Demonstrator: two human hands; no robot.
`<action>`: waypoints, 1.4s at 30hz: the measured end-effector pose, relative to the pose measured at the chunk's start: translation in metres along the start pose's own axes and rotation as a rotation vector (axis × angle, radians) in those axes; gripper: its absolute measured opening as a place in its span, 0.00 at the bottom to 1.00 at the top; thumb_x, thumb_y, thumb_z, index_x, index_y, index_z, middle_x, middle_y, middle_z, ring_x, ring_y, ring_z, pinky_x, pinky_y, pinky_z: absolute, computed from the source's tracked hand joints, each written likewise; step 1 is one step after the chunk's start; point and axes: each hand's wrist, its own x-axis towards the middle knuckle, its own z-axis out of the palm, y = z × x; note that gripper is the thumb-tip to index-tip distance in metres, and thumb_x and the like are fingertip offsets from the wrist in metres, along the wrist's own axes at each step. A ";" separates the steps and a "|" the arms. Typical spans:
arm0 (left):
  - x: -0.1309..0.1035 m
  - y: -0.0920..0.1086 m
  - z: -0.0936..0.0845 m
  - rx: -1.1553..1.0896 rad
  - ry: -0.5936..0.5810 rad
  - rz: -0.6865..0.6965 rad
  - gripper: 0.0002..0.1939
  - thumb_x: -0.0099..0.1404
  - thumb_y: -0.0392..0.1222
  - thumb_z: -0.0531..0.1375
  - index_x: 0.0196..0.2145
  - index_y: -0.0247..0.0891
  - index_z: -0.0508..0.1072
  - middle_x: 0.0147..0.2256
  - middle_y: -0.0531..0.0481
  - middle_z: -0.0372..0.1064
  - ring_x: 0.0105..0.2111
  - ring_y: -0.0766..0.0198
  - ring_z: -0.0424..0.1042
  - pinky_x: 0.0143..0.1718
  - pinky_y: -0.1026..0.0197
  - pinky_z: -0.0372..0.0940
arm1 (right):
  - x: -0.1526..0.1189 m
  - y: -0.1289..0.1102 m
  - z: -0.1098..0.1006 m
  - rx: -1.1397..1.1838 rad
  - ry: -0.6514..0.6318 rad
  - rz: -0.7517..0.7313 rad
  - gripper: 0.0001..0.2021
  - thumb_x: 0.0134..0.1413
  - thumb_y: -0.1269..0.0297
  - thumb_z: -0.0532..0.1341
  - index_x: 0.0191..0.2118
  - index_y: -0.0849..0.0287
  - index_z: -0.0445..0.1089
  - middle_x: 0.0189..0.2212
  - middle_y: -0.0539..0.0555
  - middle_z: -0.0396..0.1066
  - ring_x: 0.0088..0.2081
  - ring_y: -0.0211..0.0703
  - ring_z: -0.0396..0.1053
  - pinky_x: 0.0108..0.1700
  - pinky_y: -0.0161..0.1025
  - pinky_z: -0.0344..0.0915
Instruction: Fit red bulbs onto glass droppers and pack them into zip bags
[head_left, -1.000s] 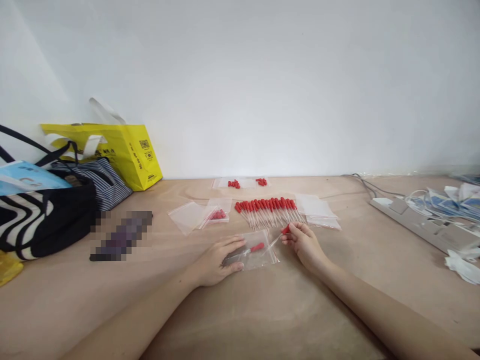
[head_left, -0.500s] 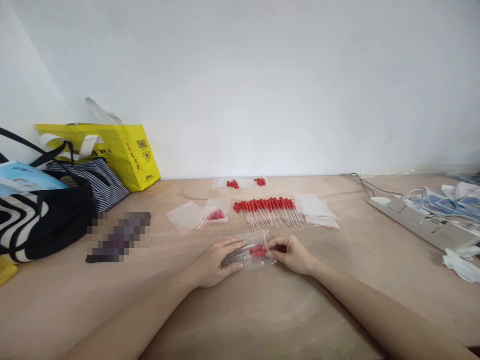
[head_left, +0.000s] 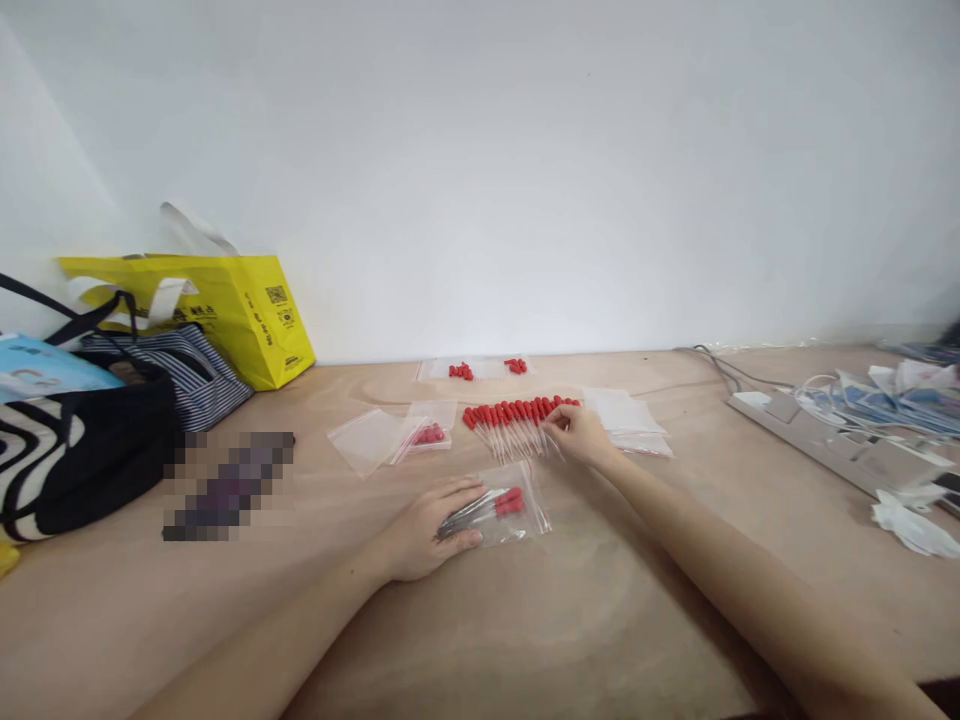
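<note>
My left hand rests on the table, thumb and fingers closed on the left end of a clear zip bag. Inside the bag lie a few droppers with red rubber bulbs pointing right; my fingers partly cover their tubes. Farther back, a row of droppers lies side by side, red bulbs away from me and clear tubes towards me. Over the right part of this row, my right hand pinches a dropper by its tube, and hides the ones beneath it.
Left of the row are flat zip bags and a bag with red bulbs. More red bulbs lie on plastic by the wall. Stacked bags sit at right. A power strip, yellow bag and blurred dark object flank the area.
My right hand has left the zip bag's mouth and moved forward to the dropper row, closing on one there. My left hand stays on the bag. The view has shifted slightly.
</note>
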 end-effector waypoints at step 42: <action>-0.001 0.001 0.000 0.035 -0.007 -0.020 0.26 0.60 0.50 0.53 0.55 0.42 0.56 0.55 0.49 0.54 0.55 0.58 0.52 0.55 0.54 0.51 | -0.086 -0.006 0.007 0.912 -0.175 0.106 0.17 0.36 0.53 0.64 0.26 0.59 0.59 0.19 0.46 0.65 0.20 0.32 0.61 0.24 0.32 0.57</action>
